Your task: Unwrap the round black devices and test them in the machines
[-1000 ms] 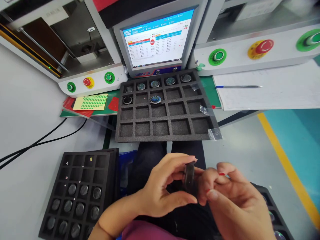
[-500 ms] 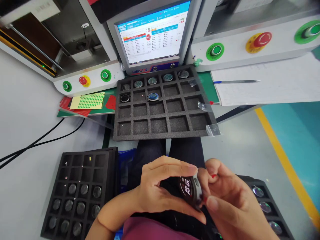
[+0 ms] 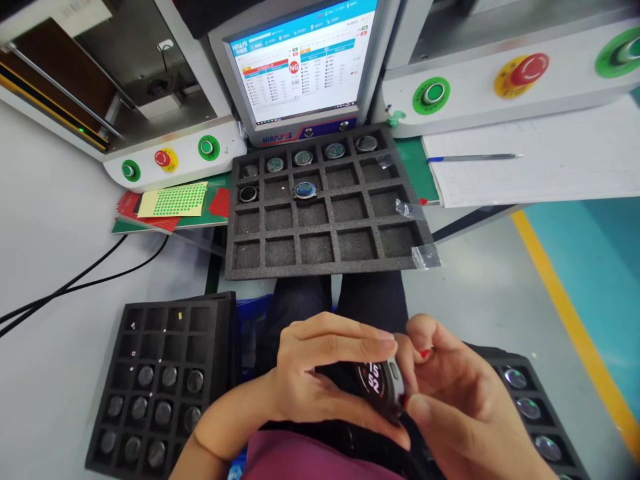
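My left hand [image 3: 320, 367] grips a round smartwatch [image 3: 376, 380] without a strap, thumb and fingers on opposite edges of its case. The watch is tilted, and its lit face shows white digits, partly covered by my fingers. A side button is visible on the grey rim. My right hand [image 3: 455, 393] is closed at the watch's right side, with thumb and forefinger pinched together against the rim. Red shows at two of its fingertips; I cannot tell what it is. Whatever those fingertips pinch is hidden.
A black foam tray [image 3: 320, 260] with several watches sits before a monitor [image 3: 305, 73] reading NG. More foam trays with watches stand at lower left [image 3: 175, 333] and lower right [image 3: 520, 387]. Button panels flank the monitor. Green-dot stickers [image 3: 173, 200], papers and a pen [image 3: 475, 158] lie nearby.
The watch has turned slightly in my left hand, so its digits appear more tilted. Both hands stay almost where they were. The camera view has shifted a little.
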Available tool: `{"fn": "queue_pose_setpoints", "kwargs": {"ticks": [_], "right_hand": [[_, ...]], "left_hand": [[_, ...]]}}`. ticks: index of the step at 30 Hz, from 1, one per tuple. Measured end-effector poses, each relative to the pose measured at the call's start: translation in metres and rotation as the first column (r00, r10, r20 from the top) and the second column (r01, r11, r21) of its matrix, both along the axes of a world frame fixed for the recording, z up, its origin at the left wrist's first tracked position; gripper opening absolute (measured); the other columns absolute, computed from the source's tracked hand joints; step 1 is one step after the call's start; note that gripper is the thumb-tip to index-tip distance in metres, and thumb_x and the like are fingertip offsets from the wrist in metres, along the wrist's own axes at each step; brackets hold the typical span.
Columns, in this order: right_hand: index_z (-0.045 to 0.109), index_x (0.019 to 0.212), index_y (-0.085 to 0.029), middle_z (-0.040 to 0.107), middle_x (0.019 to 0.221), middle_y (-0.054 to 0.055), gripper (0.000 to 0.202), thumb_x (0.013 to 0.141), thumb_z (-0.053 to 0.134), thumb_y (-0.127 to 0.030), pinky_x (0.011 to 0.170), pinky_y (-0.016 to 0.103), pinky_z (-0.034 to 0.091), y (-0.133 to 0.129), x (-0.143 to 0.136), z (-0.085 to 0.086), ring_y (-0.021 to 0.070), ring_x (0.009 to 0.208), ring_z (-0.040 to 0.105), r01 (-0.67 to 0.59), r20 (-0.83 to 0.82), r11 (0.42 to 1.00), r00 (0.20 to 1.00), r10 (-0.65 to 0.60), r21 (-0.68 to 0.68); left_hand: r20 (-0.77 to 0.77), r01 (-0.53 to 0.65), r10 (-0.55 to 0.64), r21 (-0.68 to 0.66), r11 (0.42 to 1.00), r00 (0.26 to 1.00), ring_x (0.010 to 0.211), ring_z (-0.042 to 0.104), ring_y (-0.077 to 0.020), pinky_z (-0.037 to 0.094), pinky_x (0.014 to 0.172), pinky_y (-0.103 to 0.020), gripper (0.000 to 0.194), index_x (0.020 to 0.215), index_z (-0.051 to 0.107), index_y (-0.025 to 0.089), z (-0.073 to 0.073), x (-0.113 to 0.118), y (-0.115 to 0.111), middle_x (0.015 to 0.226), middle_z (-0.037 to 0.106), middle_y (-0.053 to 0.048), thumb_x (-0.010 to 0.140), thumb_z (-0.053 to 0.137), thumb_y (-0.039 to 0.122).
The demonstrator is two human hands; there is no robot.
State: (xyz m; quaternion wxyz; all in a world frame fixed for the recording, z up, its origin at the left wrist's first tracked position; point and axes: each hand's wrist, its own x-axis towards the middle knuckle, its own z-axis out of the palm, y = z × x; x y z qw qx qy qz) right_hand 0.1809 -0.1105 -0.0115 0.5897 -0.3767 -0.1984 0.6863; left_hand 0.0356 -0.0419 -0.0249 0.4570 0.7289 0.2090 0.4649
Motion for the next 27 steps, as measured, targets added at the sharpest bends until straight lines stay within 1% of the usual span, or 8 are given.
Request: {"fn": "queue_pose_setpoints", "kwargs": {"ticks": [6, 9, 11, 14, 18, 20, 23, 27], "right_hand": [[0.051, 0.084, -0.025, 0.055, 0.064, -0.005, 0.034, 0.073, 0.082, -0.032, 0.048, 0.023, 0.051, 0.001, -0.004, 0.0, 0.0121, 0.053, 0.053, 0.005, -0.035, 0.999, 0.999, -0.007, -0.048], [0.059, 0.088, -0.026, 0.06, 0.075, -0.003, 0.034, 0.068, 0.086, -0.031, 0.047, 0.022, 0.052, 0.004, -0.009, -0.003, 0.0119, 0.057, 0.057, 0.12, -0.022, 0.992, 0.992, -0.12, -0.025], [0.064, 0.096, -0.028, 0.067, 0.094, 0.002, 0.041, 0.064, 0.089, -0.033, 0.056, 0.024, 0.057, 0.007, -0.013, -0.005, 0.0142, 0.07, 0.065, 0.214, 0.015, 0.977, 0.977, -0.214, -0.01], [0.066, 0.105, -0.031, 0.069, 0.113, 0.007, 0.046, 0.065, 0.088, -0.039, 0.074, 0.033, 0.061, 0.009, -0.017, -0.006, 0.0222, 0.096, 0.069, 0.237, 0.06, 0.971, 0.969, -0.239, 0.037], [0.067, 0.099, -0.031, 0.071, 0.098, 0.004, 0.029, 0.074, 0.081, -0.037, 0.083, 0.037, 0.06, 0.008, -0.022, -0.004, 0.024, 0.103, 0.069, 0.302, 0.11, 0.951, 0.945, -0.308, 0.07], [0.066, 0.096, -0.031, 0.069, 0.094, 0.002, 0.024, 0.076, 0.079, -0.037, 0.086, 0.038, 0.06, 0.007, -0.024, -0.002, 0.0217, 0.099, 0.069, 0.317, 0.106, 0.946, 0.941, -0.322, 0.064], [0.066, 0.096, -0.031, 0.066, 0.092, -0.001, 0.023, 0.078, 0.078, -0.039, 0.093, 0.042, 0.058, 0.004, -0.027, 0.001, 0.0182, 0.089, 0.069, 0.257, 0.058, 0.965, 0.964, -0.259, 0.048], [0.065, 0.102, -0.034, 0.066, 0.092, -0.002, 0.023, 0.081, 0.075, -0.035, 0.09, 0.04, 0.059, 0.001, -0.033, 0.005, 0.0164, 0.087, 0.067, 0.286, -0.002, 0.954, 0.958, -0.287, 0.094]], "left_hand": [[-0.03, 0.044, -0.042, 0.072, 0.996, 0.999, 0.077, 0.074, -0.0202, 0.063, 0.068, -0.028, 0.067, 0.13, 0.061, 0.028, 0.001, -0.002, 0.004, 0.098, 0.075, -0.007, 0.069, 0.086, 0.032], [-0.013, 0.034, -0.033, 0.07, 0.997, 0.999, 0.08, 0.073, -0.0199, 0.062, 0.071, -0.028, 0.068, 0.131, 0.061, 0.026, 0.001, -0.002, 0.005, 0.098, 0.074, -0.008, 0.068, 0.086, 0.031], [-0.011, 0.032, -0.031, 0.039, 0.999, 0.999, 0.085, 0.073, -0.021, 0.062, 0.075, -0.028, 0.07, 0.132, 0.06, 0.028, 0.0, -0.002, 0.005, 0.1, 0.074, -0.008, 0.068, 0.087, 0.032], [-0.028, 0.097, -0.098, -0.033, 0.995, 0.995, 0.095, 0.073, -0.0236, 0.062, 0.08, -0.031, 0.074, 0.137, 0.056, 0.031, -0.001, -0.003, 0.002, 0.109, 0.073, -0.01, 0.069, 0.085, 0.034], [-0.102, 0.137, -0.143, -0.071, 0.988, 0.984, 0.112, 0.068, -0.0276, 0.06, 0.091, -0.037, 0.065, 0.146, 0.045, 0.028, 0.004, -0.006, -0.006, 0.127, 0.067, -0.015, 0.086, 0.069, 0.037], [-0.184, 0.098, -0.101, -0.025, 0.995, 0.978, 0.119, 0.064, -0.028, 0.056, 0.099, -0.039, 0.064, 0.15, 0.038, 0.023, 0.009, -0.006, -0.012, 0.133, 0.063, -0.017, 0.092, 0.062, 0.036], [-0.268, 0.058, -0.046, 0.037, 0.998, 0.962, 0.122, 0.062, -0.0243, 0.053, 0.103, -0.036, 0.064, 0.153, 0.028, 0.019, 0.018, -0.005, -0.023, 0.135, 0.061, -0.017, 0.096, 0.055, 0.02], [-0.3, -0.052, 0.072, 0.073, 0.996, 0.951, 0.115, 0.067, -0.021, 0.054, 0.101, -0.029, 0.057, 0.151, 0.032, 0.018, 0.021, 0.001, -0.037, 0.129, 0.067, -0.013, 0.097, 0.047, 0.013]]}}
